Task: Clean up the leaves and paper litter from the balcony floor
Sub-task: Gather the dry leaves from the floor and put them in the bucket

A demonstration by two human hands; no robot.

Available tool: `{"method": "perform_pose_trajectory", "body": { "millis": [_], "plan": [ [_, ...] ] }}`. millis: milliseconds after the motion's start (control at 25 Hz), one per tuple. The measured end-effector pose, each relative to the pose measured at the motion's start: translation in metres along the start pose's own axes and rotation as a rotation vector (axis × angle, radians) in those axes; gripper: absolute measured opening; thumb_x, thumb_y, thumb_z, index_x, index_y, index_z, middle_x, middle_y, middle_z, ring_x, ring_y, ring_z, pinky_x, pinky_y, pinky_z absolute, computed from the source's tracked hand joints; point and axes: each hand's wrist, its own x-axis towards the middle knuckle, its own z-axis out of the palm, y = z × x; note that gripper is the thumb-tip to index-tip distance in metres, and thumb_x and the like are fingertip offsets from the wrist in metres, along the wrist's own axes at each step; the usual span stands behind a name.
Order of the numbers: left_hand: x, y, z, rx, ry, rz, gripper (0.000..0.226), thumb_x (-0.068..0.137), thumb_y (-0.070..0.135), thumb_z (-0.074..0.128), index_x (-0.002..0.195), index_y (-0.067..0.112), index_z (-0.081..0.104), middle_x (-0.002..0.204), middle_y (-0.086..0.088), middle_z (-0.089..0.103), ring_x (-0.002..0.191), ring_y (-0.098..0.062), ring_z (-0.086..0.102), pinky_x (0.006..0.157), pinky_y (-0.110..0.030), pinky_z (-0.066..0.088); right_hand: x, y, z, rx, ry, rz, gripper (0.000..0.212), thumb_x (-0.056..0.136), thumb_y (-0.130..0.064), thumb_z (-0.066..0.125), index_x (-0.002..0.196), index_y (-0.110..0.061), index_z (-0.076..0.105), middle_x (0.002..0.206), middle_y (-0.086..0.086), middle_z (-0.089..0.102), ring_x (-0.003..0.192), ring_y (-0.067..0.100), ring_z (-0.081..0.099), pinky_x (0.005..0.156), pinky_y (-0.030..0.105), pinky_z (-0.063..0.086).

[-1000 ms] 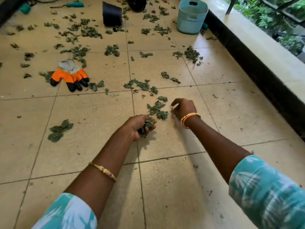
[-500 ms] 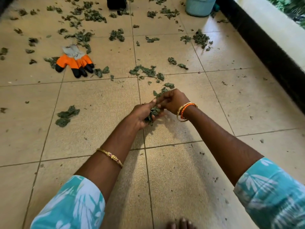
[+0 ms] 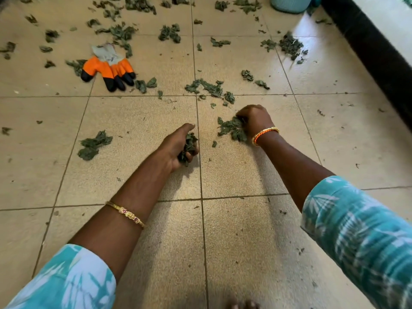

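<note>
Dry green leaves lie scattered over the tiled floor (image 3: pixel 234 230), thickest from 10 to 1 o'clock of the hands. The left hand (image 3: pixel 178 144) holds a bunch (image 3: pixel 188 147) of them, fingers curled round it, knuckles to the left, just above the tile near the grout line. At its 2 o'clock, apart from it, the right hand (image 3: pixel 254 120) is bent down at the wrist with curled fingers dug into a small pile (image 3: pixel 231 128) on the floor; the fingertips are hidden in the leaves, so whether they grip is not clear. A single leaf (image 3: pixel 214 143) lies between the two hands. Another clump (image 3: pixel 93 144) sits well off at 9 o'clock of the left hand, and a longer strew (image 3: pixel 209 88) at 12 o'clock. Both forearms reach forward, bare below teal patterned sleeves; a gold bangle (image 3: pixel 127 214) rides the left forearm, orange and gold bangles (image 3: pixel 264 133) the right wrist. An orange, black-tipped glove (image 3: pixel 109 68) lies at 11 o'clock, a pale blue bin (image 3: pixel 289 4) at 1 o'clock by the dark wall (image 3: pixel 376 54).
</note>
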Motion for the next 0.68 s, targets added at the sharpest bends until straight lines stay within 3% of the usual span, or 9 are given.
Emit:
{"method": "perform_pose_trajectory", "body": {
  "millis": [120,200,280,360,480,600,680],
  "plan": [
    [0.000,-0.002,0.000,-0.001,0.008,-0.005,0.029,0.095,0.036,0.054,0.086,0.009,0.050,0.068,-0.004,0.053,0.047,-0.012,0.053,0.029,-0.015,0.029,-0.006,0.000,-0.007,0.212,0.186,0.238,0.022,0.084,0.003,0.059,0.100,-0.004,0.072,0.100,0.015,0.071,0.093,0.025,0.066,0.087,0.026,0.050],
    [0.000,-0.003,0.004,-0.008,0.022,0.005,0.026,0.097,0.032,0.053,0.084,0.009,0.049,0.071,-0.005,0.053,0.052,-0.013,0.052,0.030,-0.015,0.031,-0.013,-0.002,-0.019,0.460,0.326,0.451,0.025,0.083,0.006,0.055,0.095,-0.006,0.073,0.096,0.011,0.072,0.088,0.017,0.066,0.084,0.019,0.049],
    [-0.001,-0.004,0.007,-0.008,0.019,0.009,0.029,0.099,0.033,0.051,0.083,0.009,0.050,0.073,-0.006,0.054,0.055,-0.013,0.052,0.031,-0.015,0.033,-0.024,-0.008,-0.033,0.725,0.418,0.605,0.021,0.081,0.004,0.060,0.089,-0.010,0.074,0.087,0.004,0.073,0.078,0.008,0.065,0.077,0.019,0.053],
    [-0.004,-0.006,0.013,0.004,-0.041,-0.004,0.031,0.101,0.033,0.046,0.085,0.007,0.055,0.076,-0.007,0.059,0.054,-0.012,0.051,0.032,-0.015,0.035,-0.040,-0.019,-0.050,0.955,0.371,0.655,0.016,0.079,0.003,0.066,0.083,-0.011,0.071,0.073,-0.005,0.071,0.066,0.001,0.063,0.064,0.018,0.052],
    [-0.009,-0.010,0.022,0.044,-0.157,-0.024,0.031,0.103,0.028,0.039,0.096,0.006,0.060,0.089,-0.008,0.068,0.049,-0.008,0.052,0.034,-0.015,0.037,-0.070,-0.048,-0.061,1.143,0.126,0.547,0.012,0.079,0.005,0.066,0.082,-0.006,0.066,0.066,-0.010,0.069,0.059,-0.001,0.064,0.055,0.015,0.051],
    [-0.014,-0.015,0.031,0.096,-0.220,-0.023,0.032,0.102,0.029,0.040,0.113,0.004,0.057,0.093,-0.014,0.067,0.052,-0.009,0.053,0.036,-0.015,0.039,-0.089,-0.074,-0.050,1.085,-0.056,0.437,0.013,0.078,0.007,0.066,0.079,-0.007,0.066,0.074,0.001,0.068,0.066,0.009,0.068,0.060,0.020,0.055],
    [-0.016,-0.018,0.035,0.163,-0.214,0.008,0.035,0.099,0.033,0.046,0.116,0.003,0.057,0.091,-0.013,0.064,0.057,-0.011,0.054,0.037,-0.016,0.041,-0.094,-0.086,-0.037,0.848,-0.052,0.371,0.015,0.079,0.004,0.068,0.077,-0.011,0.068,0.075,0.003,0.068,0.067,0.012,0.067,0.064,0.020,0.056]
  ]
}}
